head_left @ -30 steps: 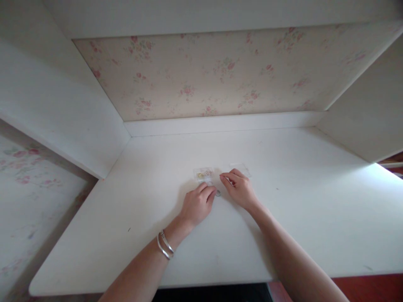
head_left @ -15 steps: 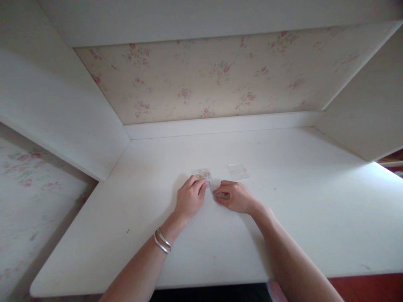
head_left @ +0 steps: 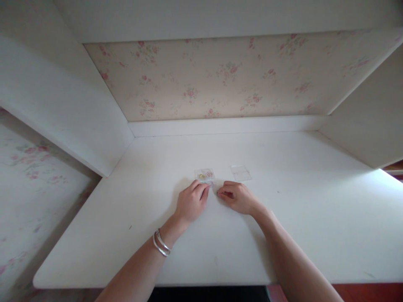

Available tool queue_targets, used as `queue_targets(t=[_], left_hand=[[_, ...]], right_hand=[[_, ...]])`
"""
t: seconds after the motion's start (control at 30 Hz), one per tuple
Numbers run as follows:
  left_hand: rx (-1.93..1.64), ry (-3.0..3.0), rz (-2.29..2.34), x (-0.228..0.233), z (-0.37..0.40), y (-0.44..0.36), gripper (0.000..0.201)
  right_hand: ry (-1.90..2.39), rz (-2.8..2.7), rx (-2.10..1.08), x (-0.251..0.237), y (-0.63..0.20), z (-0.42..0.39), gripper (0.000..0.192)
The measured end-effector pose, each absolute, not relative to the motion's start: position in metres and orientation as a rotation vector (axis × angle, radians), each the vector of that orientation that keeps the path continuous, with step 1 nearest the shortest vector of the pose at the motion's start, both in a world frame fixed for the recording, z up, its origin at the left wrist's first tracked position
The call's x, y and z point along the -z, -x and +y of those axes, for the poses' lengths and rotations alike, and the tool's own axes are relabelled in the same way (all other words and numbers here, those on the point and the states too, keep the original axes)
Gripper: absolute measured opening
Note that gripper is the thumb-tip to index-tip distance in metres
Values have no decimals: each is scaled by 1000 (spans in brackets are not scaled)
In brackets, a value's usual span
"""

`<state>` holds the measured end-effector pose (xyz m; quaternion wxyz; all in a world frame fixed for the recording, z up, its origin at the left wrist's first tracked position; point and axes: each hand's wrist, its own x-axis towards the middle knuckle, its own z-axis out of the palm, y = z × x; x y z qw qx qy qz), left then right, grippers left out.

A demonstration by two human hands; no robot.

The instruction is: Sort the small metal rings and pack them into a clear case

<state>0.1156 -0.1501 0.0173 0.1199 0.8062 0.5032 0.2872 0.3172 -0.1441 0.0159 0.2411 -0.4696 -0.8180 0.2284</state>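
A small clear plastic box (head_left: 204,174) lies on the white desk, with small yellowish and reddish items inside, too small to name. My left hand (head_left: 192,200) is closed at its front edge, fingers and thumb drawn together on the box and covering its near corner. Just to the right, my right hand (head_left: 239,199) rests low over the desk with thumb and index finger pinched together. A tiny dark spot shows at those fingertips; what it is, I cannot make out. Behind the right hand lies a flat, clear square lid (head_left: 241,172), apart from the box.
The white desk (head_left: 151,167) runs back to a low ledge (head_left: 226,125) under a floral wall panel (head_left: 214,79). White side panels stand left (head_left: 69,100) and right (head_left: 365,121). A short dark mark (head_left: 130,227) shows on the desk at left.
My right thumb and index finger were apart around a small dark bluish thing; now they are pinched together. My left fingers have slid slightly towards the box's front edge. The whole view has shifted slightly.
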Motion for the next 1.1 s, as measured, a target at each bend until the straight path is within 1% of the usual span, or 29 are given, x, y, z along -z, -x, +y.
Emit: queue_targets(t=[0.13,0.33,0.53,0.77,1.1], left_hand=[[-846,-2315,1491,-17,-147,-112,23],[-736,-2383,1434,-17,-149,-114,24],[-581,-2506,1313,-18,-156,-122,25],[-507,-2518,1283,-17,-156,-126,26],[-388,-2569,1308,-20,-155,-134,26]], right_hand=[[1266,-2157,-656,-13,-316,-143,20],[1289,-1879,-483,-7,-302,-139,23],[1303,-1855,-475,0,-297,-133,23],[1456,-1658,-340,-5,-307,-128,25],[1479,-1716,-429,-2,-302,-130,25]])
